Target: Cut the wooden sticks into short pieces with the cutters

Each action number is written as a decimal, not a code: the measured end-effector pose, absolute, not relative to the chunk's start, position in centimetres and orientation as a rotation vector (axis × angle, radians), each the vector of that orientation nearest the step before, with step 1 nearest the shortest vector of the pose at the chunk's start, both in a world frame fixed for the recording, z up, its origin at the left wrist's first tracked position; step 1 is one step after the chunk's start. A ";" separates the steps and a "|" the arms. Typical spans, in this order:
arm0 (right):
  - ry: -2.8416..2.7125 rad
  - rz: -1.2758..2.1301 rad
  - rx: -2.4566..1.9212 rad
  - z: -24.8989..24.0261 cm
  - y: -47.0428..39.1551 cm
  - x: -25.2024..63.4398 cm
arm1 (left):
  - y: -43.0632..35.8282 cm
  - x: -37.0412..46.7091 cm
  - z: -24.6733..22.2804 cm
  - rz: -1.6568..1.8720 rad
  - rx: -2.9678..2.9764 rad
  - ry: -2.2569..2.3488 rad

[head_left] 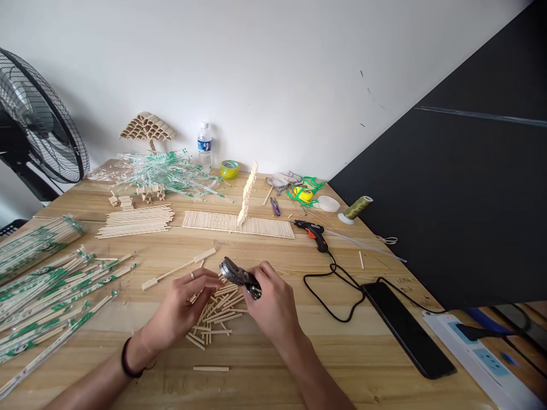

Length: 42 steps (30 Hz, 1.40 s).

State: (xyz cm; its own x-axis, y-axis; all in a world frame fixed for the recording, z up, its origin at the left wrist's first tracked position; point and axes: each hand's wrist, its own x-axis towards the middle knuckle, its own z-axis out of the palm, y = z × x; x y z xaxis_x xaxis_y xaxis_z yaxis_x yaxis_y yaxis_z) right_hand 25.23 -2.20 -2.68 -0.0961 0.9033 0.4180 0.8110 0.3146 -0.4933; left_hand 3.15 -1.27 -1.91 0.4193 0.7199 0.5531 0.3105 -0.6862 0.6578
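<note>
My right hand (273, 302) is wrapped round a hand cutter (234, 273) with a rounded metal head and dark handles, its head pointing left. Close to that head, my left hand (182, 307) has its fingers bent together; whatever they pinch is hidden. Beneath both hands lies a loose pile of short wooden stick pieces (220, 313). One separate piece (211, 369) rests nearer me. Beyond the left hand is a long stick (179, 269) with wider bundled pieces at its ends.
A slatted stick strip (209, 221) with an upright stick piece (248, 196) lies ahead. Wrapped chopsticks (47, 290) cover the left side, near loose sticks (137, 221). A glue gun (314, 232), its cord and a phone (408, 327) are on the right; a fan (40, 114) stands far left.
</note>
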 end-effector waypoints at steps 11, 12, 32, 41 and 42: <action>-1.910 0.170 -1.506 -2.9 -2.2 25.2 | -1.2 3.1 -1.9 1.193 2.233 0.819; -1.905 0.177 -1.502 -2.8 -2.2 25.1 | -1.2 3.1 -1.8 1.196 2.231 0.817; -1.894 0.068 -1.594 -2.9 -2.1 25.6 | 0.7 1.4 -3.6 1.089 2.327 1.446; -1.889 0.114 -1.565 -3.0 -2.1 25.6 | 3.0 -0.7 -5.2 0.684 2.353 1.744; -1.879 0.110 -1.563 -3.0 -2.0 25.6 | 2.8 -0.6 -5.0 0.717 2.338 1.723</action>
State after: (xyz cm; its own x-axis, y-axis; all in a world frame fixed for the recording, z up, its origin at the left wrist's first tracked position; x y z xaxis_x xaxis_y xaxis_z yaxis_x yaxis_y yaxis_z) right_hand 25.63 -2.00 -2.97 -0.0466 0.8965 0.4406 0.8388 0.2746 -0.4700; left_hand -0.56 2.82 -4.98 0.2259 0.9311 0.2864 0.8596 -0.3289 0.3912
